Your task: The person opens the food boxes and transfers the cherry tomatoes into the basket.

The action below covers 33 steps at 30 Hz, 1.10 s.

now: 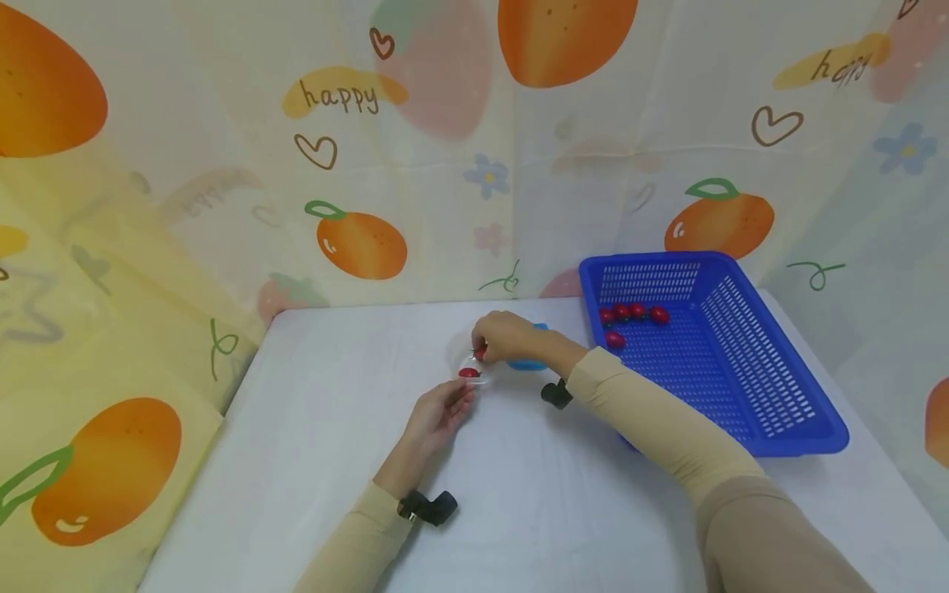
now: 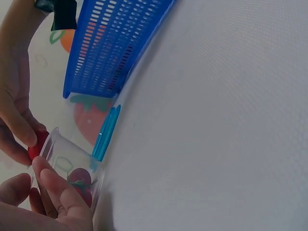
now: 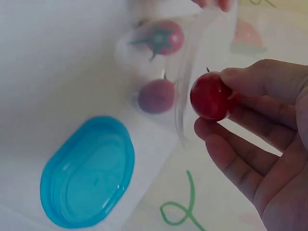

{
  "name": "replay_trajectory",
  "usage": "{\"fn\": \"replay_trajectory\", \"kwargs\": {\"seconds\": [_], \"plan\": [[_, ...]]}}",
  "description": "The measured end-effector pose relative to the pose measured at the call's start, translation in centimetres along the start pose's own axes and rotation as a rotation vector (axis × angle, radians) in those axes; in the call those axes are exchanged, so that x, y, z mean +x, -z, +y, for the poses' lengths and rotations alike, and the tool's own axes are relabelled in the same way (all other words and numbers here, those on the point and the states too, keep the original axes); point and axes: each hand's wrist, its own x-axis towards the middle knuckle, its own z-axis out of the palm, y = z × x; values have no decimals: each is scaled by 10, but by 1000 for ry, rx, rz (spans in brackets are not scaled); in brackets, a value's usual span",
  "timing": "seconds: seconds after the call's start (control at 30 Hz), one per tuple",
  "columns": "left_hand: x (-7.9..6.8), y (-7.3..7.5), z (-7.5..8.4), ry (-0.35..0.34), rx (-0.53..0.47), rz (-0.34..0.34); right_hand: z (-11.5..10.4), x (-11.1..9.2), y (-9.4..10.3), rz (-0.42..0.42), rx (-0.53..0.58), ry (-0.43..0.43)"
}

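Note:
My left hand (image 1: 436,417) holds a clear plastic container (image 2: 72,156) with thumb and fingers around its side, the opening tilted toward the right hand. Two cherry tomatoes (image 3: 164,37) with green stems show through its wall in the right wrist view. At the opening, my right hand (image 1: 511,336) pinches another cherry tomato (image 3: 210,97) between thumb and fingertips. In the left wrist view, this tomato (image 2: 37,144) is right by the rim, partly covered by fingers.
A light-blue lid (image 3: 89,173) lies on the white table (image 1: 319,428) beyond the right hand. To the right stands a blue perforated basket (image 1: 797,362), with several cherry tomatoes (image 1: 638,311) at its far left. A printed fabric backdrop (image 1: 437,222) rises behind the table.

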Motion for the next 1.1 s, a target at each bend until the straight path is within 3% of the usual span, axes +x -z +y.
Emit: {"fn": "replay_trajectory", "kwargs": {"seconds": [0.63, 0.8, 1.1], "plan": [[-2, 1, -1, 1, 1, -8, 34, -59, 46, 110, 141, -92], [0, 2, -3, -3, -3, -11, 48, -78, 54, 185, 141, -119], [1, 2, -3, -10, 6, 5, 70, -108, 71, 265, 244, -157]]}}
